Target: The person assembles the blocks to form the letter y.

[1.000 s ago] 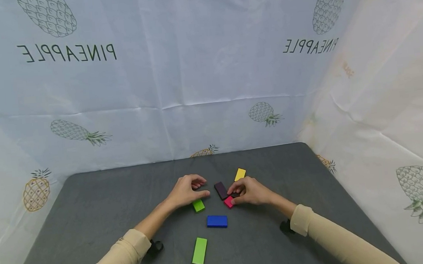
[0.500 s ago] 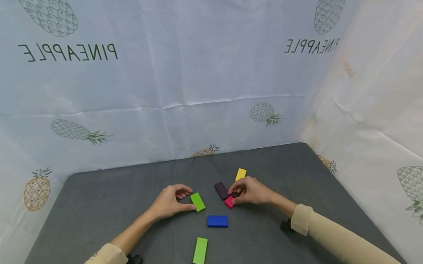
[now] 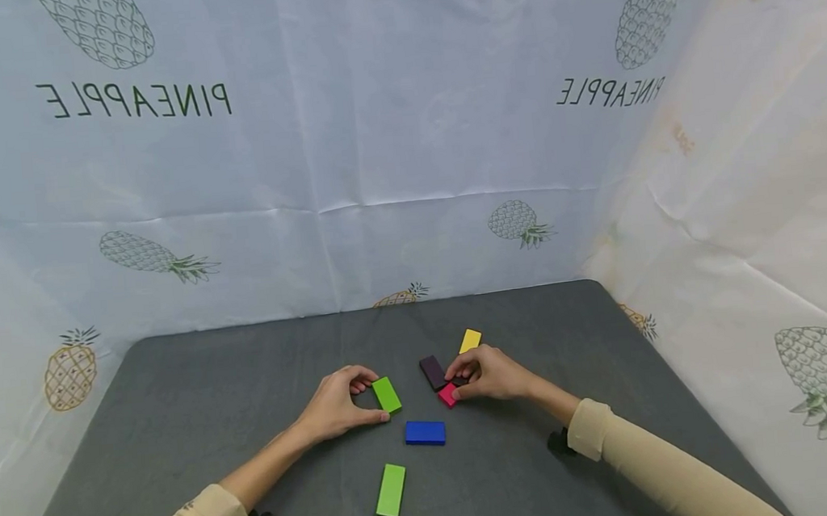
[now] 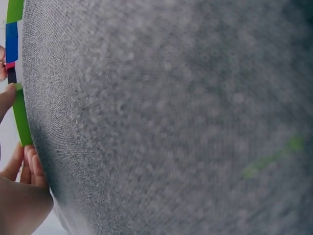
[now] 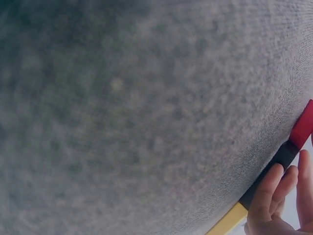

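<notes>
In the head view my left hand (image 3: 340, 400) spans a bright green block (image 3: 387, 394) lying on the dark table. The left wrist view shows the thumb at one end of this green block (image 4: 21, 117) and curled fingers at the other. My right hand (image 3: 491, 373) is bent over a small red block (image 3: 448, 394), thumb and forefinger at its edges. Beside it lies a dark purple block (image 3: 433, 372). In the right wrist view the fingers touch a black block (image 5: 285, 155) that meets the red block (image 5: 302, 126); the palm side is partly hidden.
A yellow block (image 3: 470, 340) lies just beyond the right hand. Nearer are a blue block (image 3: 425, 433) and a second green block (image 3: 391, 491). A white pineapple-print curtain (image 3: 405, 145) hangs behind the grey table (image 3: 248, 384) and along its right side.
My left hand first drew back left from over the green block, uncovering it, then edged right until thumb and fingers met its ends. The right hand has stayed still.
</notes>
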A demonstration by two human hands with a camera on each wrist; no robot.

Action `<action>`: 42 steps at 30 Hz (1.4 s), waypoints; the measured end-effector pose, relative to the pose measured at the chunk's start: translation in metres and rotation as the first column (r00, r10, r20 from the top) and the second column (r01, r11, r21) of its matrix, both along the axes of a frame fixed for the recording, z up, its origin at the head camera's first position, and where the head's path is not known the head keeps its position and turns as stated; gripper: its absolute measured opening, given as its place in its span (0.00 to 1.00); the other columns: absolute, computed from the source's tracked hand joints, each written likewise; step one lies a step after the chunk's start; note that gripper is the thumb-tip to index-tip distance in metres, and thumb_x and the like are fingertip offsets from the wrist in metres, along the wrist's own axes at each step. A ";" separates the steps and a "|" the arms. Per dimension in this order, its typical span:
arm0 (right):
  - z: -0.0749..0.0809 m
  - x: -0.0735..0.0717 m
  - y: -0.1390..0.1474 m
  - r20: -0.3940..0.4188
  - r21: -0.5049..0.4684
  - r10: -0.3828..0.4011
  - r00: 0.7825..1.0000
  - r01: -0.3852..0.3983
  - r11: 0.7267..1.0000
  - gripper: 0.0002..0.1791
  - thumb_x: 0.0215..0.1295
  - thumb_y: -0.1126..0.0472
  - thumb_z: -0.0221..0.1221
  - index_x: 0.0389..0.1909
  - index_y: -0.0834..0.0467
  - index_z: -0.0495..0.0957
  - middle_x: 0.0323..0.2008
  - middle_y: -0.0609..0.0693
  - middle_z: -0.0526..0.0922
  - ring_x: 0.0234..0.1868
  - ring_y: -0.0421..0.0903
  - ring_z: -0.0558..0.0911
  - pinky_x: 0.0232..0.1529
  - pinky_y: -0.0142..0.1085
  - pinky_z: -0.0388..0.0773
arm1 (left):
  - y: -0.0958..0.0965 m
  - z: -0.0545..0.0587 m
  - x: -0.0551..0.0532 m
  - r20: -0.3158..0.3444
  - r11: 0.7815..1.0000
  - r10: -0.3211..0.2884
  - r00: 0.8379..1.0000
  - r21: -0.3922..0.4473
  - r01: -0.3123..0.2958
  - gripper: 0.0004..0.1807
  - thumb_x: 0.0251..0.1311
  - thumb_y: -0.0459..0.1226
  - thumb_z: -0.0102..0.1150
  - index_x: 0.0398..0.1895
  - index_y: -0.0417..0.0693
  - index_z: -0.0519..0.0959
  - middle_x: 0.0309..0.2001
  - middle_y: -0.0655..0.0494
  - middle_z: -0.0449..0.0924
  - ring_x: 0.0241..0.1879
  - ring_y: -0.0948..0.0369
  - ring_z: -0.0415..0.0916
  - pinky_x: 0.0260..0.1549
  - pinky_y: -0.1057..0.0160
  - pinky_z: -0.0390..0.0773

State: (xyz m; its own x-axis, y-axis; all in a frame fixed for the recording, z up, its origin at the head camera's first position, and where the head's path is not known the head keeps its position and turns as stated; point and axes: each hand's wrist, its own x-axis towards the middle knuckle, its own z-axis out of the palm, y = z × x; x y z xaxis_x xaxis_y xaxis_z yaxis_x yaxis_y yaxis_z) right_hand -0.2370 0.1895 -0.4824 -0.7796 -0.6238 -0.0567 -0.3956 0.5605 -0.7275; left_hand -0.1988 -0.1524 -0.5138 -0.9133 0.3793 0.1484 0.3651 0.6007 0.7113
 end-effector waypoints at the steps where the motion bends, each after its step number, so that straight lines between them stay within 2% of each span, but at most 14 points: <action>1: 0.000 0.000 0.000 0.001 0.000 -0.001 1.000 0.001 1.000 0.12 0.67 0.62 0.75 0.49 0.58 0.90 0.46 0.54 0.90 0.45 0.40 0.82 0.46 0.27 0.83 | 0.000 0.000 0.000 0.000 1.000 0.002 1.000 0.001 -0.002 0.32 0.49 0.47 0.87 0.55 0.43 0.86 0.50 0.52 0.87 0.47 0.60 0.81 0.49 0.63 0.83; 6: 0.001 0.001 0.001 0.009 0.003 -0.007 1.000 0.007 1.000 0.12 0.67 0.62 0.75 0.49 0.58 0.90 0.46 0.54 0.90 0.45 0.41 0.82 0.46 0.27 0.83 | 0.003 0.000 -0.003 0.005 1.000 0.015 1.000 0.005 -0.015 0.31 0.49 0.47 0.87 0.54 0.43 0.87 0.47 0.54 0.87 0.44 0.64 0.80 0.47 0.65 0.81; 10: 0.002 0.001 0.001 0.010 0.003 -0.011 1.000 0.011 1.000 0.12 0.67 0.62 0.75 0.49 0.58 0.90 0.46 0.54 0.90 0.45 0.41 0.82 0.46 0.27 0.83 | 0.008 0.002 -0.010 0.007 1.000 0.021 1.000 0.004 -0.021 0.30 0.50 0.47 0.86 0.53 0.44 0.87 0.46 0.55 0.88 0.42 0.65 0.79 0.45 0.66 0.81; 23: 0.001 0.002 0.000 0.004 0.016 -0.017 1.000 0.017 1.000 0.11 0.67 0.62 0.75 0.49 0.57 0.90 0.47 0.53 0.90 0.45 0.39 0.82 0.46 0.26 0.83 | 0.032 0.012 -0.047 0.002 0.999 0.051 0.999 0.019 -0.051 0.29 0.54 0.46 0.84 0.55 0.40 0.87 0.47 0.48 0.88 0.42 0.61 0.80 0.47 0.61 0.82; 30: 0.002 0.003 -0.001 0.004 0.020 -0.023 1.000 0.023 1.000 0.11 0.67 0.62 0.74 0.49 0.58 0.90 0.45 0.53 0.89 0.44 0.40 0.82 0.45 0.27 0.82 | 0.044 0.017 -0.062 0.010 0.996 0.079 0.997 0.027 -0.080 0.30 0.55 0.45 0.83 0.57 0.39 0.87 0.49 0.45 0.88 0.45 0.57 0.83 0.50 0.55 0.84; 42: 0.003 0.002 -0.001 0.009 0.018 -0.020 1.000 0.020 1.000 0.11 0.67 0.62 0.74 0.49 0.57 0.90 0.45 0.53 0.88 0.44 0.40 0.82 0.45 0.27 0.82 | 0.055 0.012 -0.076 0.036 0.996 0.092 0.995 0.012 -0.092 0.30 0.55 0.45 0.82 0.56 0.37 0.86 0.51 0.43 0.88 0.47 0.53 0.84 0.51 0.52 0.85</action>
